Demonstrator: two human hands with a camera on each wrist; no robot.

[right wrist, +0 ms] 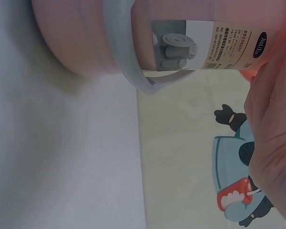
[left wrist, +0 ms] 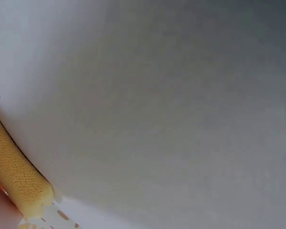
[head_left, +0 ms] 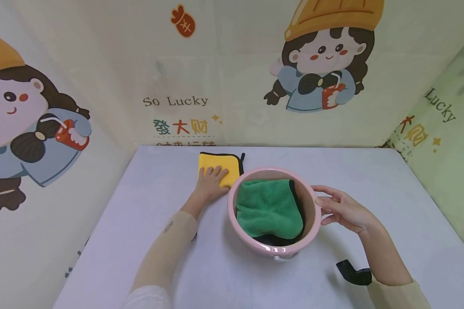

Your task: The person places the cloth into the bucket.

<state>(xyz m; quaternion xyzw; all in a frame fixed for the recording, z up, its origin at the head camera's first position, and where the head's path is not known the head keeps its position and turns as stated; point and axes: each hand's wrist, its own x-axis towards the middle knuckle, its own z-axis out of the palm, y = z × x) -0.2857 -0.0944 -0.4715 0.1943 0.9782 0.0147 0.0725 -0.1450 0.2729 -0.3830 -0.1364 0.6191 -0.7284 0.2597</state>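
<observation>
A pink bucket point(head_left: 235, 205) stands on the table, its rim facing up toward the head view. Inside it lies a folded green cloth point(head_left: 270, 206) with black edging. My right hand point(head_left: 342, 210) touches the bucket's right rim, fingers spread and loosely bent. From the right wrist view, that hand point(right wrist: 274, 129) lies against the bucket's side near a printed label point(right wrist: 205, 45). Left of the bucket, my left hand point(head_left: 210, 184) rests on a yellow cloth point(head_left: 230, 162) with black edging, fingers extended over it. A folded edge of the yellow cloth point(left wrist: 19, 171) shows in the left wrist view.
A light handle point(right wrist: 119, 43) hangs along the bucket's side. The pale table point(head_left: 139, 206) ends at a wall sheet point(head_left: 239, 86) printed with cartoon figures. Beside the right wrist sits a black mount point(head_left: 353, 274).
</observation>
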